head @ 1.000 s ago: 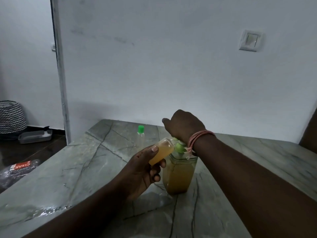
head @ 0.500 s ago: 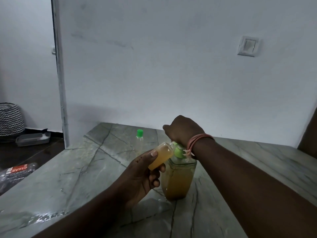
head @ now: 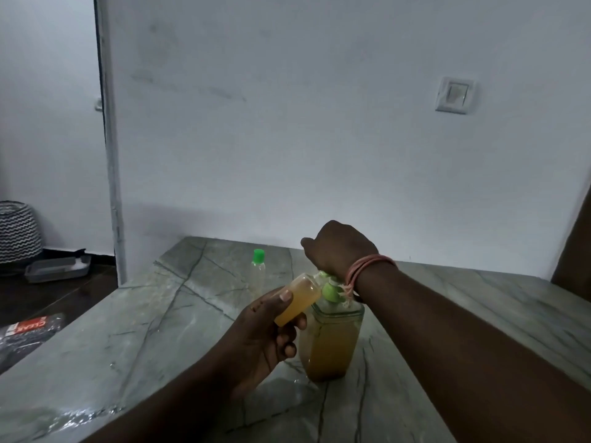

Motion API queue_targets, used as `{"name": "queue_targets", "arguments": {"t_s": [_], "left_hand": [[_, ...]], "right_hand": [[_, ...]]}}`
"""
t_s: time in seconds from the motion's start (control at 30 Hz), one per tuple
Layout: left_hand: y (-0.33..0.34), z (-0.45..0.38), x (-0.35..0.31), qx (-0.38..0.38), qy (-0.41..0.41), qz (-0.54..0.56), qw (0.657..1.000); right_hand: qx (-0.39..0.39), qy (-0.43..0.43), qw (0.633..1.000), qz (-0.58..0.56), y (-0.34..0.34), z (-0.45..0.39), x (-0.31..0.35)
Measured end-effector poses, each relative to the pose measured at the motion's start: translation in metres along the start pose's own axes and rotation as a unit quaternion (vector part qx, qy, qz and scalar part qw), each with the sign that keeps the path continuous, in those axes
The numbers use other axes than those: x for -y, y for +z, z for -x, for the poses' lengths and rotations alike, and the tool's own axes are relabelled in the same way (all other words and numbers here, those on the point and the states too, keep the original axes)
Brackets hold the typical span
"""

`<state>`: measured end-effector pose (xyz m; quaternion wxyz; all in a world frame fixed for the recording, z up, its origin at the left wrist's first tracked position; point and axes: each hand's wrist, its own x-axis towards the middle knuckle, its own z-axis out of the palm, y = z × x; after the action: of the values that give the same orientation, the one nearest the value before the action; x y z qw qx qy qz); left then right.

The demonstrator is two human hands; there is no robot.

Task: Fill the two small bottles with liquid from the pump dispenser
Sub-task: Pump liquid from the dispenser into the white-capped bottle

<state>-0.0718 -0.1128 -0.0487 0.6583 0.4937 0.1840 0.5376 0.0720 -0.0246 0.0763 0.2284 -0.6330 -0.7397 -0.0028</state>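
Bottle (head: 298,298) tilted, mouth toward 1 o'clock at pump dispenser (head: 331,338) spout; left hand (head: 267,334) grips it. Right hand (head: 339,247) curled on pump head, grip hidden.

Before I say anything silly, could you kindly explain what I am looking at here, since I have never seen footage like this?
There is no machine here: a person wears a camera on the head, looking forward and down at their own two bare hands. The left hand holds a small bottle, tilted and holding amber liquid, with its mouth at the spout of a pump dispenser. The right hand rests on top of the pump. The dispenser stands on a grey stone table. Further back on it stands a second small bottle, clear, with a green cap.
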Motion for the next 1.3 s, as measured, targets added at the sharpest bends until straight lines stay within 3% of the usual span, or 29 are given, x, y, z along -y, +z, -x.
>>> {"name": "queue_targets", "arguments": {"t_s": [0.23,0.53,0.7,0.97,1.13,1.3], "left_hand": [[-0.003,-0.004,0.001,0.010,0.000,-0.003,1.000],[-0.005,-0.004,0.002,0.007,-0.006,0.012,1.000],[-0.005,-0.005,0.003,0.021,-0.006,-0.001,1.000],[0.002,-0.001,-0.001,0.010,-0.005,0.004,1.000],[0.001,-0.002,-0.001,0.010,-0.002,-0.009,1.000],[0.002,0.000,-0.002,0.002,-0.002,-0.006,1.000]], "right_hand": [[-0.017,0.006,0.999,-0.031,0.007,-0.003,-0.001],[0.013,-0.030,0.999,0.035,-0.001,-0.004,0.004],[0.010,-0.010,0.999,-0.044,0.006,-0.004,-0.002],[0.034,-0.019,0.999,-0.007,-0.002,-0.004,0.001],[0.006,0.004,0.999,-0.051,0.006,-0.003,0.000],[0.043,-0.003,0.999,-0.029,0.002,-0.002,0.000]]}}
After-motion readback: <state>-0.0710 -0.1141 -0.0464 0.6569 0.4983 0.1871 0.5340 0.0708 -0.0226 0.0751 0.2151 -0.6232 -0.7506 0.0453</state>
